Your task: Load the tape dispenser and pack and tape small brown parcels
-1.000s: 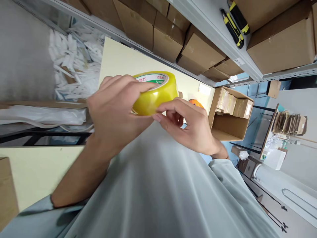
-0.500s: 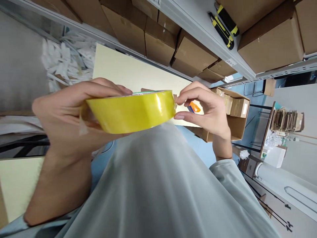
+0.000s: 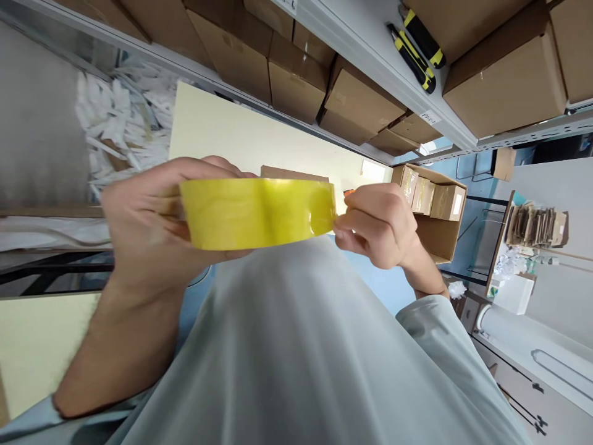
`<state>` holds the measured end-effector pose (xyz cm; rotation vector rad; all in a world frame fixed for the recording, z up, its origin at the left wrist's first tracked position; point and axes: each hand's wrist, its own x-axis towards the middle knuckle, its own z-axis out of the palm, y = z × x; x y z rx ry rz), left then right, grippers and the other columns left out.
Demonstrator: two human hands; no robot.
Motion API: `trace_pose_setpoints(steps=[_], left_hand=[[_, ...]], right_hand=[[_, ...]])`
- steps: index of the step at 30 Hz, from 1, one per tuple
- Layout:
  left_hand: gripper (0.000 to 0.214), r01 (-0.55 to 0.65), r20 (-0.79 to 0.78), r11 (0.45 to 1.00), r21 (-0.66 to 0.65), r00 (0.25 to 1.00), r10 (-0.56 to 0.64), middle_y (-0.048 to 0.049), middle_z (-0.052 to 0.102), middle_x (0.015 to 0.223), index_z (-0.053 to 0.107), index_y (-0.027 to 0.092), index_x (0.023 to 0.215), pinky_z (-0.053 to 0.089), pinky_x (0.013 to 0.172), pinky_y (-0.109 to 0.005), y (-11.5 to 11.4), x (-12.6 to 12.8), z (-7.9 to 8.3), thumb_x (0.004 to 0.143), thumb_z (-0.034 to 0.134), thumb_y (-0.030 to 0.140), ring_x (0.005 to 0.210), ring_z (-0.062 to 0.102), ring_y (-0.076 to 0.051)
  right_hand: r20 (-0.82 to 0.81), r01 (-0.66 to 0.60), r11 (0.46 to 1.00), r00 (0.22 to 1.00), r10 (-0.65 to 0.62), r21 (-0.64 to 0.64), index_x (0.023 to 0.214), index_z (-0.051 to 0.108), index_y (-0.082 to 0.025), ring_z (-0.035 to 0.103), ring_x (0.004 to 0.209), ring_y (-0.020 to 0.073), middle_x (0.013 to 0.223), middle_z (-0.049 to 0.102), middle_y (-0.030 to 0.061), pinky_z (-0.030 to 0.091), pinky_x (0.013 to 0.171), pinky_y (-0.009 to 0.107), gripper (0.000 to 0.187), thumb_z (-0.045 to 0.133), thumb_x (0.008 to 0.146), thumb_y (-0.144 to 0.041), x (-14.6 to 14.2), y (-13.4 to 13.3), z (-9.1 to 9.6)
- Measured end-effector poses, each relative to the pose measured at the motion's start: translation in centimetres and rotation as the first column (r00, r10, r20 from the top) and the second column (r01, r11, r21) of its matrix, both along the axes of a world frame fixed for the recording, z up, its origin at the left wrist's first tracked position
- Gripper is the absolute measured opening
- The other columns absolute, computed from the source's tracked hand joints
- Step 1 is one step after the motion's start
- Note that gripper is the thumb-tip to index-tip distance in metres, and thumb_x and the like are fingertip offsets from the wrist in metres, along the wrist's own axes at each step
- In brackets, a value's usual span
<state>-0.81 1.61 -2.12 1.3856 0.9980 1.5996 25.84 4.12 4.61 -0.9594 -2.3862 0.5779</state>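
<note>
A roll of yellow packing tape [image 3: 259, 213] is held up in front of my chest, its shiny outer band facing me. My left hand [image 3: 148, 216] is closed around the left part of the roll, with the fingers over the top and the thumb below. At the right end of the band, my right hand [image 3: 377, 225] has its fingers curled in and pressed together at the edge of the tape. Whether a loose tape end is pinched there is hard to see. Behind the roll lies a piece of brown cardboard [image 3: 294, 173], mostly hidden.
A pale yellow tabletop [image 3: 222, 130] lies beyond my hands. An open carton [image 3: 442, 238] with smaller boxes stands to the right. Shelves above hold brown boxes [image 3: 296, 77] and two utility knives [image 3: 417, 52]. White scrap [image 3: 125, 117] is heaped at the left.
The tape roll and my left hand have shifted slightly right. My right hand has turned, its fingers going from a spread pinch to curled in at the roll's right edge.
</note>
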Motion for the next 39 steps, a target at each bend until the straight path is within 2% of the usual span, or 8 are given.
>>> trace_pose_setpoints(steps=[3, 6, 11, 20, 24, 28, 34, 39], left_hand=[[0.056, -0.002, 0.001, 0.999, 0.05, 1.0, 0.002, 0.0025, 0.072, 0.082, 0.077, 0.023, 0.094, 0.057, 0.06, -0.031, 0.2, -0.1, 0.0, 0.068, 0.109, 0.062, 0.073, 0.072, -0.016], [0.052, -0.04, -0.024, 0.992, 0.12, 0.999, 0.044, 0.0028, 0.072, 0.082, 0.08, 0.024, 0.098, 0.068, 0.072, -0.042, 0.4, -0.1, 0.1, 0.076, 0.104, 0.065, 0.079, 0.078, -0.02], [0.057, -0.017, -0.101, 0.984, 0.175, 0.994, 0.035, 0.0023, 0.076, 0.086, 0.084, 0.027, 0.108, 0.076, 0.077, -0.054, 0.6, -0.5, 0.1, 0.077, 0.1, 0.072, 0.084, 0.082, -0.024], [0.051, -0.084, -0.2, 0.987, 0.139, 0.973, 0.111, 0.0018, 0.078, 0.092, 0.083, 0.024, 0.109, 0.072, 0.069, -0.043, 0.4, -1.1, -0.4, 0.078, 0.101, 0.06, 0.083, 0.081, -0.021], [0.063, -0.065, -0.219, 0.984, 0.168, 0.97, 0.102, 0.0017, 0.079, 0.096, 0.083, 0.026, 0.114, 0.072, 0.071, -0.046, 0.8, -1.8, -0.9, 0.07, 0.104, 0.065, 0.084, 0.08, -0.022], [0.059, -0.076, -0.169, 0.979, 0.191, 0.98, 0.109, 0.0006, 0.081, 0.091, 0.086, 0.026, 0.108, 0.073, 0.072, -0.048, 1.0, -1.9, -0.8, 0.066, 0.106, 0.062, 0.084, 0.082, -0.025], [0.048, -0.031, -0.209, 0.986, 0.164, 0.976, 0.065, 0.0025, 0.081, 0.088, 0.088, 0.029, 0.106, 0.073, 0.073, -0.048, 0.9, -2.2, 0.1, 0.067, 0.105, 0.052, 0.084, 0.083, -0.027], [0.03, 0.032, -0.294, 0.992, 0.125, 0.956, 0.007, 0.0046, 0.081, 0.087, 0.089, 0.03, 0.103, 0.056, 0.057, -0.03, 0.7, -2.3, 1.8, 0.077, 0.098, 0.04, 0.071, 0.076, -0.018]], right_hand=[[-0.136, 0.012, 0.969, 0.991, 0.022, 0.245, 0.134, 0.072, -0.034, 0.079, 0.099, 0.0253, 0.114, 0.079, 0.0036, 0.073, 0.084, 0.045, 0.024, 0.068, 0.111, -0.034, 0.0, -0.4, 0.5], [-0.016, 0.076, 0.992, 0.997, -0.075, 0.098, 0.144, 0.074, -0.033, 0.077, 0.105, 0.029, 0.116, 0.079, 0.0078, 0.075, 0.088, 0.047, 0.037, 0.077, 0.107, -0.039, -0.2, -0.6, 2.3], [-0.109, -0.042, 0.999, 0.993, 0.04, -0.021, 0.122, 0.078, -0.026, 0.077, 0.1, 0.0194, 0.111, 0.077, 0.0032, 0.073, 0.093, 0.038, 0.011, 0.072, 0.113, -0.023, -1.0, -0.1, 4.8], [0.021, -0.122, 0.934, 0.992, 0.122, 0.336, 0.127, 0.061, -0.031, 0.075, 0.099, 0.0195, 0.112, 0.073, 0.001, 0.068, 0.085, 0.037, 0.013, 0.056, 0.119, -0.022, -1.6, 1.1, 0.9], [-0.144, -0.11, 0.991, 0.982, 0.121, 0.082, 0.137, 0.066, -0.024, 0.076, 0.111, 0.0192, 0.125, 0.075, 0.0066, 0.07, 0.086, 0.033, 0.021, 0.068, 0.117, -0.028, -1.4, 1.2, 1.8], [-0.173, -0.148, 0.979, 0.977, 0.122, -0.141, 0.128, 0.073, -0.025, 0.075, 0.105, 0.0189, 0.119, 0.077, 0.0046, 0.07, 0.087, 0.034, 0.017, 0.075, 0.115, -0.037, -1.2, 1.9, 2.9], [-0.11, -0.198, 0.961, 0.978, 0.179, -0.195, 0.119, 0.074, -0.027, 0.072, 0.094, 0.0154, 0.11, 0.076, 0.0023, 0.067, 0.083, 0.03, 0.011, 0.071, 0.116, -0.037, -0.8, 2.5, 3.0], [-0.063, -0.143, 0.977, 0.989, 0.135, -0.161, 0.117, 0.071, -0.024, 0.073, 0.095, 0.017, 0.108, 0.074, 0.0028, 0.066, 0.084, 0.034, 0.01, 0.068, 0.116, -0.033, -1.0, 2.0, 3.1]])
